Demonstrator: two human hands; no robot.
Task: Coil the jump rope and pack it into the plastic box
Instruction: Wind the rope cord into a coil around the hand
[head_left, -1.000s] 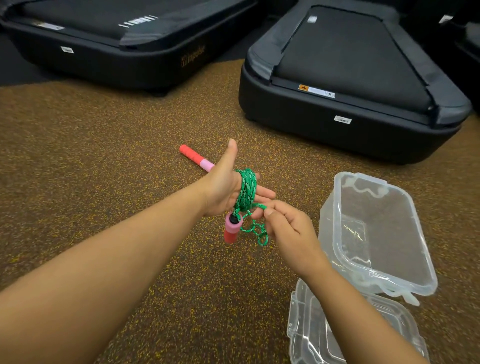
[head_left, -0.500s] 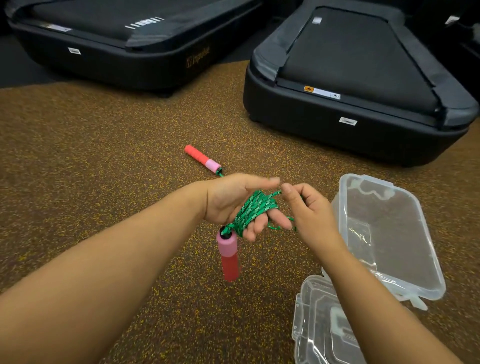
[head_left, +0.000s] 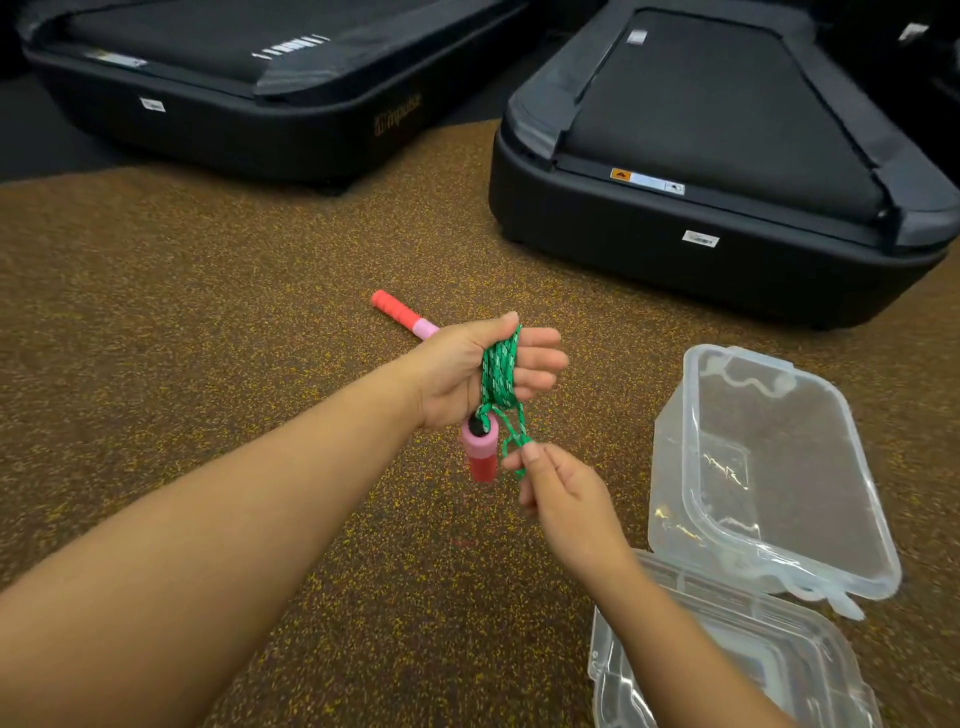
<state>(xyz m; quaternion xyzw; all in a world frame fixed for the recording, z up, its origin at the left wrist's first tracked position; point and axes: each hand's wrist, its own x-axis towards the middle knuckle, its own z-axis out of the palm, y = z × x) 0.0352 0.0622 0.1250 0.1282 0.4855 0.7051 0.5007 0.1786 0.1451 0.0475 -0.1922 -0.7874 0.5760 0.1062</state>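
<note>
The green jump rope (head_left: 500, 371) is wound in several turns around my left hand (head_left: 467, 371), palm up, fingers loosely curled. One red-and-pink handle (head_left: 481, 451) hangs below that hand. The other red-and-pink handle (head_left: 402, 314) lies on the floor just behind my left hand, partly hidden by it. My right hand (head_left: 563, 496) pinches a loose strand of the rope just below the coil. The clear plastic box (head_left: 670, 519) stands open to the right, with its lid (head_left: 779, 467) tilted up.
Brown speckled rubber floor (head_left: 208, 364) lies all around. Two black treadmill bases stand behind, one at back left (head_left: 234, 114) and one at back right (head_left: 727, 249). A second clear plastic container (head_left: 727, 670) sits at the lower right.
My right hand has carried the rope strand from above the left fingers down below the coil. My left hand turned palm up, and the hanging handle swung with it.
</note>
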